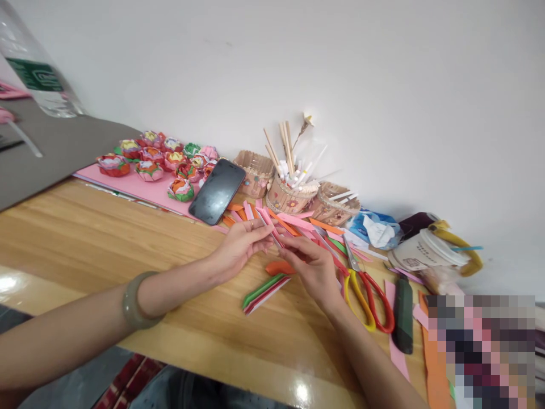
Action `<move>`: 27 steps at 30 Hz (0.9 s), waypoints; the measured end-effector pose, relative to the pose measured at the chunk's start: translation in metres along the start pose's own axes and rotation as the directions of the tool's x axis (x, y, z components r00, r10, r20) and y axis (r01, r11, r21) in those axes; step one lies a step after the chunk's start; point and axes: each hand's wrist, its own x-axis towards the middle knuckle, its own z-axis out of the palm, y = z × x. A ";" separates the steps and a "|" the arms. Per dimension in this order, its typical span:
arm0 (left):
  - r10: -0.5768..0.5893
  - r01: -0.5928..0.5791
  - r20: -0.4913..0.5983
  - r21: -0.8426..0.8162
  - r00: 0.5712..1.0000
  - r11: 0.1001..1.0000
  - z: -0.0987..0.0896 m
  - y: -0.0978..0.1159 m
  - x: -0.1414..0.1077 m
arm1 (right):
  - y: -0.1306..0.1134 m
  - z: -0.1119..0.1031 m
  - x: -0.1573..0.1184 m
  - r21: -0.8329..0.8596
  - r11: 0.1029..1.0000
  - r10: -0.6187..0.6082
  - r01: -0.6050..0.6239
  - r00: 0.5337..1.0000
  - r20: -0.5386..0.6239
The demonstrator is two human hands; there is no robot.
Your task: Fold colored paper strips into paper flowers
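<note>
Bare left forearm [80,321] nearest to the camera, with a greenish bangle [133,304] around the wrist, and right forearm [370,352] reaching in from the near right. Left hand [238,244] partly closed, thumb and fingertips pinched on the far end of a narrow pink paper strip [267,218]. Right hand [313,264] loosely curled, thumb and index finger nearly together at the near end of the same strip, just above the middle of the wooden desk [128,238]. By the look of things, only partway worked; too small to tell how many layers or folds. On the desk just nearer, a small folded bundle [261,295] in green, red, pink and white, apparently already creased, beside a flat orange piece [279,267]. Beyond the hands, loose strips [296,221] in pink, orange and green, seemingly material not yet shaped. To the far left, over a dozen paper flowers [149,170], apparently complete, grouped on a pink sheet [123,183]. From these, much seemingly done, with the held strip and the loose ones left unfinished; no telling how many more. Between flowers and strips, a dark phone [217,192], tilted against the clutter; behind, small decorated baskets [292,199] with sticks and white tubes. To the right, red-and-yellow scissors [352,258], blades pointing away, near a dark green tool [403,315]; farther right, a lidded cup [428,250].
</note>
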 end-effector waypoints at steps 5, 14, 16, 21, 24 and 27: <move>-0.021 0.020 -0.019 -0.024 1.000 1.000 0.001 -0.002 -0.002 | -0.002 0.003 -0.001 0.019 1.000 -0.010 0.010 1.000 0.007; -0.039 0.040 -0.065 0.014 0.997 0.999 0.001 -0.002 -0.003 | -0.002 0.011 -0.004 0.034 0.999 0.013 -0.015 0.998 0.057; -0.047 0.050 -0.074 0.034 0.996 0.998 0.001 -0.001 -0.003 | -0.004 0.005 -0.001 0.007 1.000 0.019 -0.019 0.996 0.089; -0.036 0.040 -0.107 0.035 0.994 0.999 0.002 0.007 -0.001 | -0.007 -0.055 0.014 -0.505 0.836 0.187 -0.216 0.976 -0.107; -0.002 0.005 -0.160 0.019 0.987 1.000 0.003 0.014 -0.001 | 0.003 -0.094 0.017 -0.870 0.350 0.348 -0.347 0.911 -0.224; 0.048 -0.044 -0.194 0.028 0.980 0.999 0.003 0.019 -0.001 | 0.016 -0.105 0.016 -0.945 0.159 0.413 -0.285 0.889 -0.198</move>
